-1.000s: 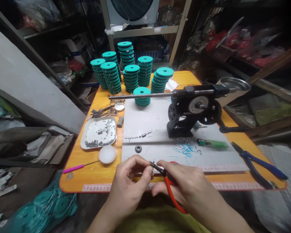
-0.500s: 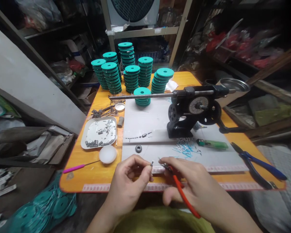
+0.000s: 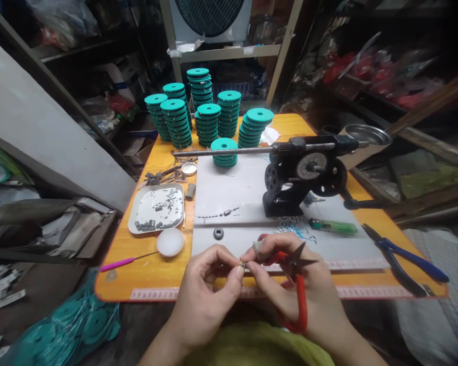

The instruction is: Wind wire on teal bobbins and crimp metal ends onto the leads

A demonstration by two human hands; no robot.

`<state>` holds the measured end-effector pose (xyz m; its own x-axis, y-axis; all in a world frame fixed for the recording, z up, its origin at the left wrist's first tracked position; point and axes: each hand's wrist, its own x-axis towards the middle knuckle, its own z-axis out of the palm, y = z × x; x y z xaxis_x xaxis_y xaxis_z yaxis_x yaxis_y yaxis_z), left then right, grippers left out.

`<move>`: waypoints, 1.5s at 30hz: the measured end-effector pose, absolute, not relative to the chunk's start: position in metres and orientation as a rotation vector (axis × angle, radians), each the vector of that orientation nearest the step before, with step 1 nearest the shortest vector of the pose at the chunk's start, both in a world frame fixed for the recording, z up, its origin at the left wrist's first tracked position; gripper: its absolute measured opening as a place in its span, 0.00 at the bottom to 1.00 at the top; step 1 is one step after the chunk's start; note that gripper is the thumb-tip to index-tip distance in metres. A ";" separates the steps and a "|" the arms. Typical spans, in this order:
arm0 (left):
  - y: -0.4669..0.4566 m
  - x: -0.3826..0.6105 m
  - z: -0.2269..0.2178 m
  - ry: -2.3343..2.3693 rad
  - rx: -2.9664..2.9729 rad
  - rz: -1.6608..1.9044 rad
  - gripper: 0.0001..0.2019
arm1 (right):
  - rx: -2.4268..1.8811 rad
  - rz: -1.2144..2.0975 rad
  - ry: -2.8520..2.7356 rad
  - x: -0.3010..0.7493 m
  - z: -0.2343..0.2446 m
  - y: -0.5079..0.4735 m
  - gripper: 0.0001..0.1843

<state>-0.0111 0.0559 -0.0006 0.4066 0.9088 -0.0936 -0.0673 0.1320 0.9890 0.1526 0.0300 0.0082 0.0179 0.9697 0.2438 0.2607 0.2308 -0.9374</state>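
My left hand point(image 3: 211, 287) pinches a tiny piece point(image 3: 244, 265) with a metallic look between thumb and forefinger. It is too small and too covered for me to tell its kind. My right hand point(image 3: 290, 284) meets it there, thumb and forefinger closed at the same spot. Tucked in the right hand are red-handled scissors point(image 3: 301, 300), their dark pointed blades spread and turned away from the pinch. Just beyond the fingers lie small beads with blue bits point(image 3: 290, 224) on a grey board point(image 3: 248, 185). A black ring point(image 3: 218, 233) sits near my left hand.
A black hand-cranked winder point(image 3: 305, 173) stands on the board, its long rod reaching left. Stacks of green spools point(image 3: 224, 146) fill the back. At left are a white tray point(image 3: 131, 211) of small weights, a white lid point(image 3: 170, 242) and a pink-handled pick point(image 3: 117, 265); blue-handled pliers point(image 3: 416, 259) lie right.
My right hand has closed in to meet the left at the small piece. The scissors have swung back into the right palm, blades now away from the piece. The left hand stays nearly still.
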 end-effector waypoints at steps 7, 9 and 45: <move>0.051 -0.009 -0.006 0.939 1.360 0.935 0.06 | -1.247 0.950 -1.233 0.140 0.001 0.028 0.11; 0.052 -0.009 -0.006 0.954 1.393 0.934 0.06 | -1.266 0.854 -1.330 0.142 0.001 0.027 0.11; 0.054 -0.013 -0.007 0.987 1.835 1.242 0.09 | -1.415 0.572 -2.037 0.169 0.007 0.018 0.22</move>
